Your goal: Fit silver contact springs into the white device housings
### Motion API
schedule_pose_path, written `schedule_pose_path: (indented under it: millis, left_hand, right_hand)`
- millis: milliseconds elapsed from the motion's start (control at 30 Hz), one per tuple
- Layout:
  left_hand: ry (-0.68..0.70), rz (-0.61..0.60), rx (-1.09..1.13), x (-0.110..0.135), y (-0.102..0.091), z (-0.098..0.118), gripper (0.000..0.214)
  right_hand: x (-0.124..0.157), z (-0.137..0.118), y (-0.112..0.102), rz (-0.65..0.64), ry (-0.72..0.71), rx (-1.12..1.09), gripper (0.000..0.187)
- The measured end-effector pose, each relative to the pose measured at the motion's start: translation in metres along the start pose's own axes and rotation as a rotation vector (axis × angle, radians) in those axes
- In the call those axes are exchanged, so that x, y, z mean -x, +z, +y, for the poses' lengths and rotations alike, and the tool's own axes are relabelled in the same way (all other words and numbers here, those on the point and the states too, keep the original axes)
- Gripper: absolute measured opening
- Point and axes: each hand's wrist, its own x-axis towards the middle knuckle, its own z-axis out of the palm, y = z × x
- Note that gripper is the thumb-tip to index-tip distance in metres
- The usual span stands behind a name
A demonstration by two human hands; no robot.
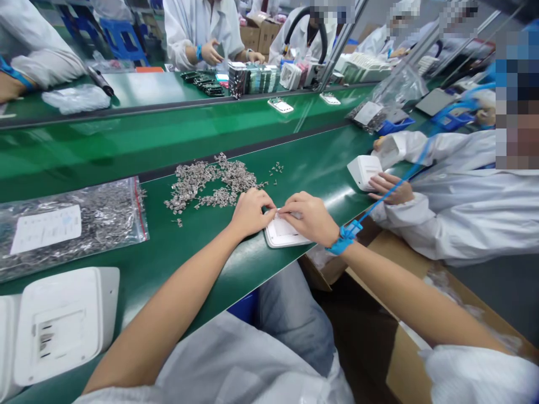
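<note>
A white plastic housing [280, 238] lies on the green bench in front of me, partly covered by my hands. At its far left corner, my left hand [252, 213] is closed, with thumb and forefinger gripping the edge. My right hand [310, 217], wearing a blue wrist strap [344, 238], pinches over the housing's far side, its fingertips close to the left ones. Whatever is between the right fingertips is too small to make out. Just beyond my left hand spreads a loose pile of small metal pieces [229, 182].
To the left lies a clear bag [105, 219] full of metal pieces, with more white housings [63, 320] nearer me. A co-worker on the right handles another housing [365, 171]. Beyond the bench, a green conveyor [202, 123] carries white parts. Below right stands a cardboard box [404, 359].
</note>
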Motion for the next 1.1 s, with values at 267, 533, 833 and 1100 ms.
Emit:
schedule_pose_path:
  millis: [267,533,833,1100]
  left_hand:
    - [-0.006,0.037,0.013,0.001,0.001,0.0,0.008]
    - [-0.02,-0.011,-0.001,0.0,-0.002,0.004,0.015]
    - [-0.055,-0.074,0.01,0.001,-0.007,0.008,0.019]
    - [-0.085,-0.082,-0.025,0.0,-0.005,0.01,0.02]
  right_hand:
    - [-0.006,-0.003,-0.005,-0.118,0.03,0.023,0.01]
    - [-0.028,0.004,-0.009,-0.27,0.093,0.041,0.008]
    - [-0.006,0.011,-0.02,-0.214,-0.086,0.015,0.009]
    - [0.025,0.014,-0.011,-0.024,-0.239,0.027,0.027]
